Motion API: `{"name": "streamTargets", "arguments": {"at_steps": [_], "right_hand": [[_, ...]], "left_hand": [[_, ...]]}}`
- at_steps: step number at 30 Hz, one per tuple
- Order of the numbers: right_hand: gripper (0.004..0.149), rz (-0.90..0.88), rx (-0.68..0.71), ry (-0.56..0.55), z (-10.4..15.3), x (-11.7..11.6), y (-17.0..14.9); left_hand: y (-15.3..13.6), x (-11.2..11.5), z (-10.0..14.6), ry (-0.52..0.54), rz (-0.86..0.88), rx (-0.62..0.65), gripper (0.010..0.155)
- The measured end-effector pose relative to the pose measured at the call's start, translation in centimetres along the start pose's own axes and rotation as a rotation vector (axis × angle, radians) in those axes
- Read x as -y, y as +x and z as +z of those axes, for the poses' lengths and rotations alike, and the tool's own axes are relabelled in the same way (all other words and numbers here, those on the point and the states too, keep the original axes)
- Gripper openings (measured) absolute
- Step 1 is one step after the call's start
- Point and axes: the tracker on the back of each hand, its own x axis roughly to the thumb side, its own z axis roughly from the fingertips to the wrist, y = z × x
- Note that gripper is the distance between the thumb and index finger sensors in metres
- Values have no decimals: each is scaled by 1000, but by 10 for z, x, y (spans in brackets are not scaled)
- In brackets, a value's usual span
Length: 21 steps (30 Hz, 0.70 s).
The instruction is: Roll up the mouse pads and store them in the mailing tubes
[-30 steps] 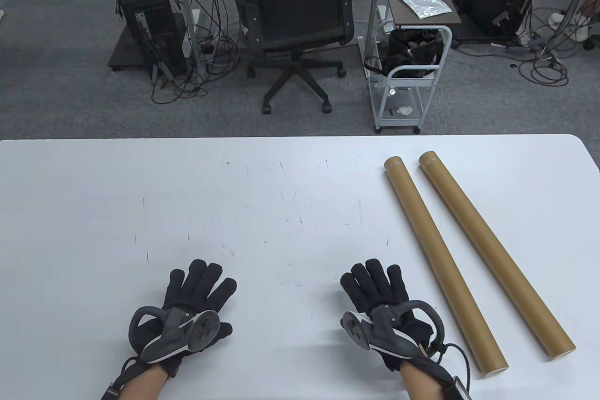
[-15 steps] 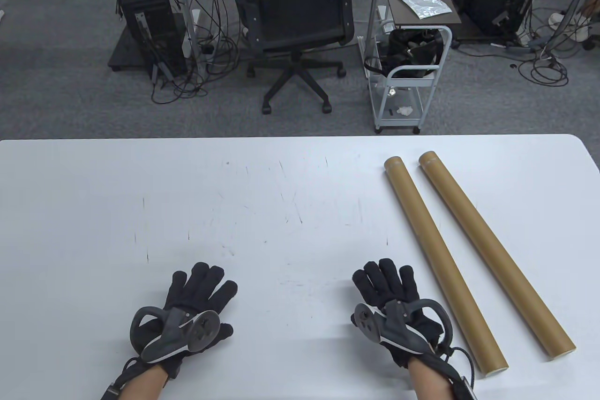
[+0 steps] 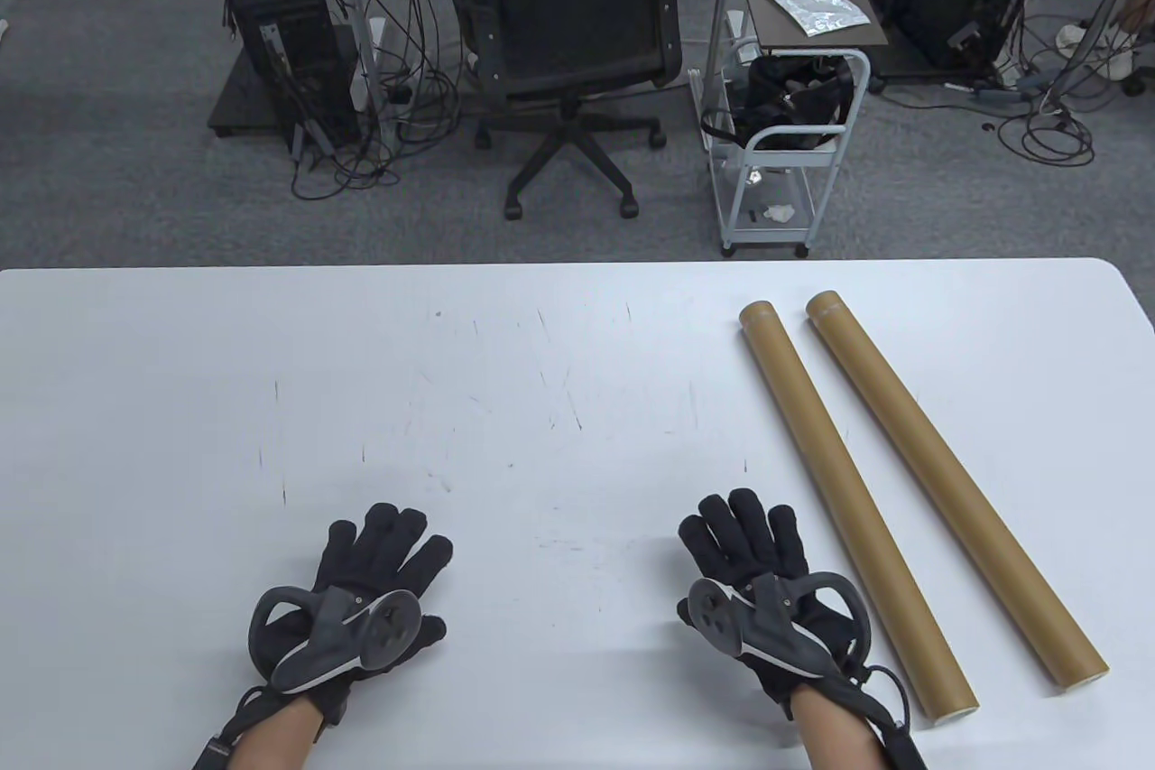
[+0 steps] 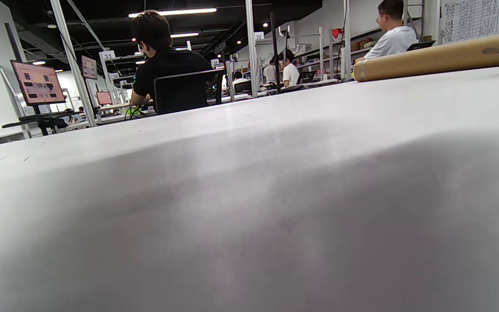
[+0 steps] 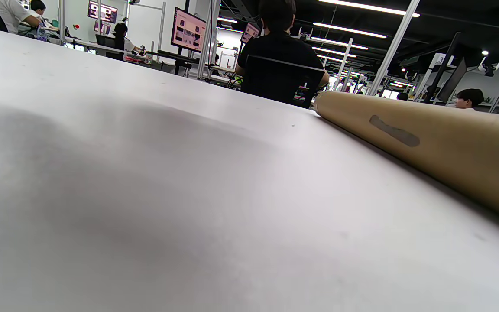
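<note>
Seen from above: two long brown cardboard mailing tubes lying side by side on the right half of a white scuffed table [image 3: 541, 373], close together but apart, slanting from near the far edge toward the near right corner. Left-hand brown cardboard tube [image 3: 853, 499] just beside the right hand; right-hand brown cardboard tube [image 3: 952, 486] nearer the right edge. No mouse pad to be seen in any view.

Resting flat on the table near its front edge: two black-gloved hands, each with a grey tracker on its back. Left hand [image 3: 361, 598] with fingers spread and relaxed, gripping nothing. Right hand [image 3: 767, 589] likewise released, fingers straight, palm down, apart from the nearest tube.

Beyond the far edge, on grey carpet: one black mesh office chair [image 3: 568, 21], one white wheeled cart [image 3: 780, 147] bearing a silver foil pouch [image 3: 812, 4], tangled cables.
</note>
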Motion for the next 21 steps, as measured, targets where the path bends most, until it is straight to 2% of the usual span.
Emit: {"name": "streamTargets", "arguments": {"at_steps": [21], "right_hand": [[80,35,5,26,3,4,2]], "left_hand": [[-1,1,-1,1,4,-8,82]]}}
